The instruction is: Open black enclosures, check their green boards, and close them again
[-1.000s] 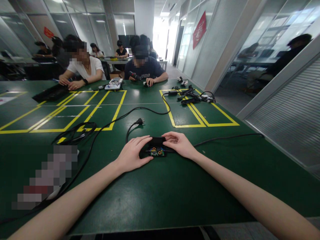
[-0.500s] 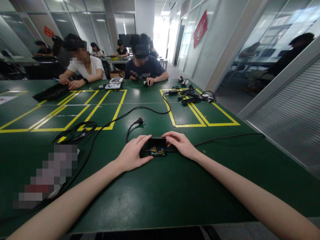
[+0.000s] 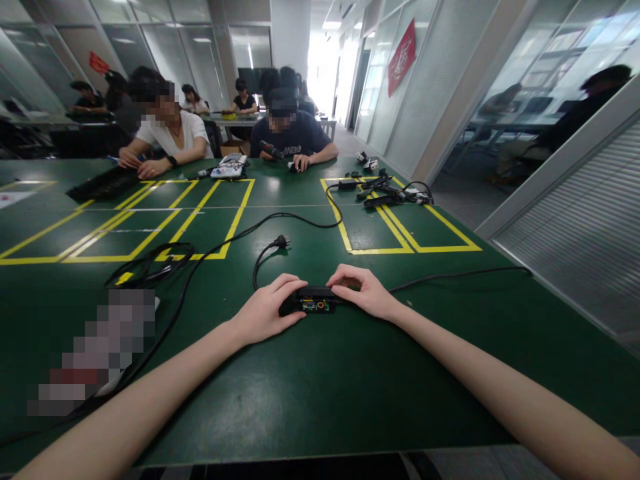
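Observation:
An open black power adapter lies on the green table between my hands, its green circuit board [image 3: 316, 306] with a copper-coloured coil showing along the front. The black cover [image 3: 319, 292] of the adapter is tilted over the back part of the board. Around the adapter's left end curls my left hand [image 3: 267, 308], fingers at the cover and thumb at the lower front edge. My right hand [image 3: 367, 291] pinches the cover's right end between thumb and fingers. A black power cord with a plug [image 3: 282, 242] curves up behind my left hand; another cable [image 3: 460, 274] runs off to the right.
A long black cable crosses the green table [image 3: 300, 400]. A coiled cord [image 3: 155, 267] and a blurred-out white object [image 3: 115, 340] lie at left. Adapters and cables [image 3: 383, 193] are heaped at far right, near yellow tape outlines. Two people sit across the table.
The cover has tipped down toward me and now hides more of the circuit board. My right hand has come slightly forward and lower with it; my left hand stays almost in place.

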Tool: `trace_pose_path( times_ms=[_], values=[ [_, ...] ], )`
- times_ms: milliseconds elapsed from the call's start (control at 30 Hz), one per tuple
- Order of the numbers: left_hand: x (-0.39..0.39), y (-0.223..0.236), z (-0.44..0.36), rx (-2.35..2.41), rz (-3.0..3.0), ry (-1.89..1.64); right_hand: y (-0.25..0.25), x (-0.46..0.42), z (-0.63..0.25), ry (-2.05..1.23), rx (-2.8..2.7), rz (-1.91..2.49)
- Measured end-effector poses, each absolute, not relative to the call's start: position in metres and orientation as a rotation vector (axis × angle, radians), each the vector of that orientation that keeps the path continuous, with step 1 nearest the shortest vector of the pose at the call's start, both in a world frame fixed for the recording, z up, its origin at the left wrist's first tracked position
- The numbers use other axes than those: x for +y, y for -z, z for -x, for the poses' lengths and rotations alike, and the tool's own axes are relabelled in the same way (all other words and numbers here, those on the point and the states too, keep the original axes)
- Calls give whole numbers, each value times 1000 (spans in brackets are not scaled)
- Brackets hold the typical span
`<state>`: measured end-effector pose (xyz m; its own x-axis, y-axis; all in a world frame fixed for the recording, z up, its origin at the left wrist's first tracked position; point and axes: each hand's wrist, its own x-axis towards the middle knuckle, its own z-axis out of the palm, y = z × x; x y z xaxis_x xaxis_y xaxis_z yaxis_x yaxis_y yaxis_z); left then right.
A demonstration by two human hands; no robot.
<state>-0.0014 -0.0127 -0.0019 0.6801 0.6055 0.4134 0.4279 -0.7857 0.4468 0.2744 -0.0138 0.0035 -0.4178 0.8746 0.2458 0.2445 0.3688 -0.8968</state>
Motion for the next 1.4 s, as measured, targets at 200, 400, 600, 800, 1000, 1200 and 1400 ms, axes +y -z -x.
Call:
trace_pose_path(
  times_ms=[200, 400, 600, 800, 1000, 1200, 1400],
  values=[
    [-13, 2, 1, 771, -2599, -779, -6, -16, -276, -907, -2054, 842],
    [-11, 1, -2, 728, -2642, -755, -1, -17, -275, -773, -2179, 792],
    [-13, -8, -2, 772, -2664, -713, 2, -22, -268, -532, -2397, 822],
    [-20, -8, -7, 836, -2684, -656, 5, -27, -258, -261, -2587, 980],
    [-31, -1, -17, 993, -2778, -537, -2, -28, -261, -349, -2670, 915],
    [-28, -2, -15, 936, -2819, -472, -10, -28, -260, -406, -2712, 938],
    [-22, -3, -11, 809, -2942, -494, -12, -30, -260, -479, -2678, 902]
  ],
)
